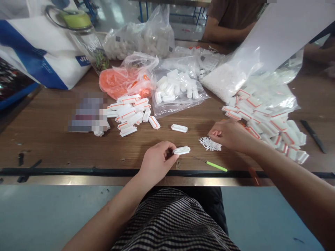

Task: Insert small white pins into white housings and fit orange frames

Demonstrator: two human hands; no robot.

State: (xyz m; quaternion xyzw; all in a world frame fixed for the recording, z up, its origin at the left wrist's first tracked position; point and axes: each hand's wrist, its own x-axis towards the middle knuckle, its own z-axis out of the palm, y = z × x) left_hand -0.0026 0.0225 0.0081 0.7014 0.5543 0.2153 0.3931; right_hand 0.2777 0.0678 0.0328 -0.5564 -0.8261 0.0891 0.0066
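Observation:
My left hand (156,161) is closed on a small white plastic connector (181,150), held just above the wooden table (52,143) near its front edge. My right hand (230,134) reaches to a little heap of tiny white pins (209,143), fingertips pinched at its upper edge; what they grip is too small to make out. A second white connector (179,128) lies alone on the table between the hands. A thin tool with a green handle (215,165) lies in front of the pins.
Piles of white connectors with orange seals lie at left (131,113) and right (267,122). Behind them sit clear bags of white parts (175,89) and an orange bag (117,82). A jar (86,38) and a white-blue bag (39,52) stand back left. Another person's arm (225,33) rests opposite.

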